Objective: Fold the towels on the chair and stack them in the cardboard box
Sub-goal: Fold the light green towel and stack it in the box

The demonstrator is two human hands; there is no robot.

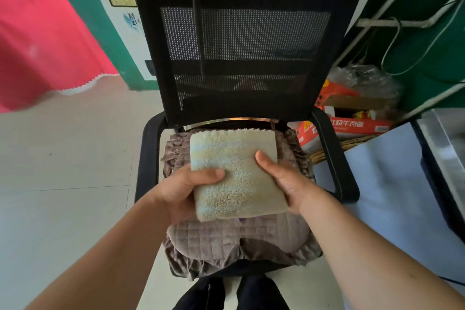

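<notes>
A folded cream towel (235, 168) with pale blue and yellow stripes is held above the seat of a black mesh chair (241, 40). My left hand (186, 190) grips its left edge, thumb on top and fingers underneath. My right hand (281, 181) grips its right edge the same way. The seat carries a quilted brown cushion (236, 236). A red and orange cardboard box (347, 126) sits on the floor to the right of the chair, partly hidden by the armrest.
A crumpled clear plastic bag (364, 78) lies in the box area against a green wall. A pale blue surface (392, 184) stands at the right. A red curtain (37, 33) hangs at the left over pale floor tiles (70, 153).
</notes>
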